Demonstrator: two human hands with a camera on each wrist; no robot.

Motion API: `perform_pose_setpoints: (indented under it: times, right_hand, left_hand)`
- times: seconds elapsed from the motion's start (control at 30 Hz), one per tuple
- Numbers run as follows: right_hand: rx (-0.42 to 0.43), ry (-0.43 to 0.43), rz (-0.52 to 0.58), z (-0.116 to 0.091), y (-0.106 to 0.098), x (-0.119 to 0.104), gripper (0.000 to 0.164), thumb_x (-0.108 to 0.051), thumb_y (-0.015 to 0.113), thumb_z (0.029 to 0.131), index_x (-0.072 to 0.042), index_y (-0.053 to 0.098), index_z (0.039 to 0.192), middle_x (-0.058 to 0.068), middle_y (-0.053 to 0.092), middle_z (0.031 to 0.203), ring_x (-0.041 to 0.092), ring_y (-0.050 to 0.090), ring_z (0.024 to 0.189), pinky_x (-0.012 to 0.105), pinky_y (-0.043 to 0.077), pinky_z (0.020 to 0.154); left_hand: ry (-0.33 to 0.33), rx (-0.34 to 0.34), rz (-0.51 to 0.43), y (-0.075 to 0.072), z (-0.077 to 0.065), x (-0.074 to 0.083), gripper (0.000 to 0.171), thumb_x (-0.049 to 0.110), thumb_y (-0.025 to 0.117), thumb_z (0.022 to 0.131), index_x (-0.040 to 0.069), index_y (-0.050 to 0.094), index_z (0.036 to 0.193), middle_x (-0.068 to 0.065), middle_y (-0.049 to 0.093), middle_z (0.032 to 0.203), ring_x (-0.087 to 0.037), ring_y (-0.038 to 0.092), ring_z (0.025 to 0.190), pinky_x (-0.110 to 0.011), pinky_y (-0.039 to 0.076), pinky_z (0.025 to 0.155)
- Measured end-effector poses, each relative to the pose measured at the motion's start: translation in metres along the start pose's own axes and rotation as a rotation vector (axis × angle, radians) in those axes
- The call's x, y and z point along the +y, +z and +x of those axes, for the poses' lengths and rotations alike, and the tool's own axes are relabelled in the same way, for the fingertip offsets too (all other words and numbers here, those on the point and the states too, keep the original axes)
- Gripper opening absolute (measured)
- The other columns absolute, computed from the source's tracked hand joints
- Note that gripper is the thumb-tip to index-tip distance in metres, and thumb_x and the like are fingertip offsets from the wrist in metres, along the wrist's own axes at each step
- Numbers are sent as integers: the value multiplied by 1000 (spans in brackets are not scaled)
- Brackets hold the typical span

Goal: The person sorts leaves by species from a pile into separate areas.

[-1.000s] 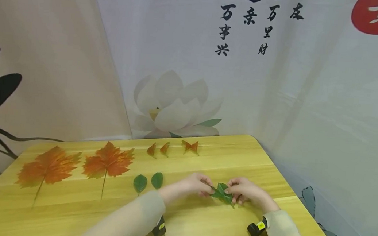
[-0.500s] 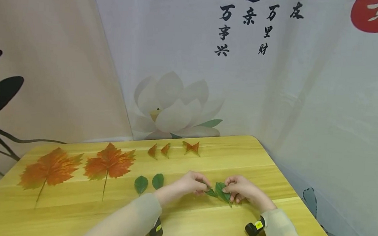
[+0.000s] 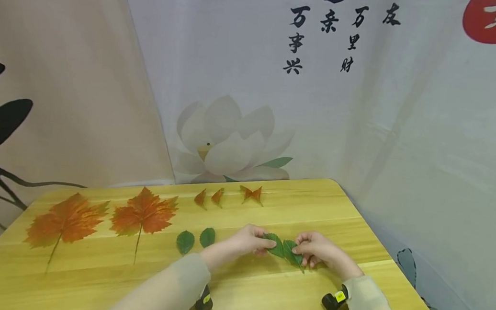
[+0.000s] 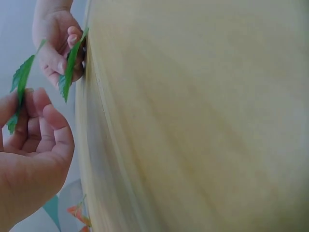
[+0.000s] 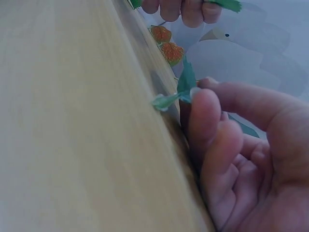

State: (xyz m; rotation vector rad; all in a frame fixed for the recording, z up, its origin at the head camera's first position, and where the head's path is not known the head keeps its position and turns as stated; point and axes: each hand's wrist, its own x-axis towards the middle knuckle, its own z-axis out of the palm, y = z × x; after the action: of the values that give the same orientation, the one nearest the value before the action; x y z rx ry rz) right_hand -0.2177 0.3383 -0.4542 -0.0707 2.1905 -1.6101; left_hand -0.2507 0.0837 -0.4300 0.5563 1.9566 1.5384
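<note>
In the head view my left hand point(image 3: 248, 240) pinches a green serrated leaf point(image 3: 274, 245) between thumb and fingers. My right hand point(image 3: 321, 251) pinches a second green leaf point(image 3: 290, 250), its stem end pointing down toward the table. The two leaves sit side by side, edges overlapping in this view. From the left wrist, the left-hand leaf point(image 4: 21, 77) shows nearly edge-on, and a visible gap separates it from the right-hand leaf point(image 4: 69, 72). In the right wrist view the right-hand leaf point(image 5: 186, 81) looks folded, with a pale stem end at my fingertips.
Two round green leaves point(image 3: 185, 242) lie left of my hands on the wooden table point(image 3: 255, 299). Two large orange maple leaves point(image 3: 143, 211) lie further left. Small orange leaf pieces point(image 3: 200, 197) and a bow-shaped orange pair point(image 3: 251, 194) lie near the back edge, before a printed curtain point(image 3: 361, 134).
The two green leaves, crossed over each other a second ago, have come apart. My left hand has shifted slightly left and turned its leaf face-up; the right hand still holds its leaf.
</note>
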Motion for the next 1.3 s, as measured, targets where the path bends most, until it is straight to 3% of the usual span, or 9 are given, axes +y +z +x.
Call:
perform_pose_setpoints:
  times: [0.23, 0.53, 0.77, 0.87, 1.03, 1.17, 1.3]
  right_hand:
    - [3, -8, 1, -2, 0, -1, 18, -11, 69, 88, 0, 56, 95, 4, 57, 66, 12, 58, 50, 21, 44, 42]
    - [6, -12, 4, -3, -1, 2, 18, -9, 68, 88, 1, 56, 96, 4, 57, 66, 11, 57, 50, 21, 44, 41]
    - [1, -22, -5, -3, 0, 1, 18, -10, 68, 88, 1, 56, 96, 4, 57, 66, 12, 58, 50, 22, 45, 42]
    - [2, -25, -7, -4, 1, 0, 18, -11, 68, 89, 1, 56, 96, 4, 57, 65, 12, 58, 50, 22, 45, 42]
    - [5, -16, -2, -4, 1, 0, 19, -11, 68, 88, 0, 56, 96, 4, 57, 65, 12, 58, 50, 22, 45, 42]
    - [4, -11, 7, -3, 1, 1, 18, -10, 68, 88, 1, 56, 97, 4, 57, 65, 12, 58, 50, 21, 45, 42]
    - [1, -7, 20, -2, 0, 0, 19, -10, 68, 88, 1, 56, 98, 4, 57, 66, 11, 58, 50, 21, 45, 42]
  left_hand:
    - [30, -36, 52, -12, -5, 0, 18, 14, 64, 95, 0, 67, 105, -5, 70, 86, -24, 68, 81, -39, 53, 86]
    - [57, -17, 35, -35, -8, 3, 22, 10, 70, 89, -4, 68, 106, -8, 72, 88, -32, 69, 85, -39, 55, 82]
    - [67, 39, 79, -48, -10, 0, 41, 10, 72, 87, -3, 51, 120, -9, 70, 87, -33, 69, 86, -43, 52, 88]
    - [73, 77, 119, -52, -10, -2, 45, 11, 73, 87, -5, 46, 119, -10, 70, 88, -33, 69, 83, -42, 52, 86]
    - [82, 146, 186, -59, -8, -7, 40, 13, 74, 86, -1, 45, 110, -9, 70, 84, -30, 69, 75, -36, 54, 72]
    - [101, 154, 209, -62, -8, -8, 28, 13, 74, 86, 4, 53, 102, -9, 69, 77, -30, 68, 70, -27, 51, 58]
    - [129, 142, 255, -65, -9, -5, 21, 14, 73, 87, 4, 60, 101, -7, 68, 75, -31, 66, 70, -28, 51, 59]
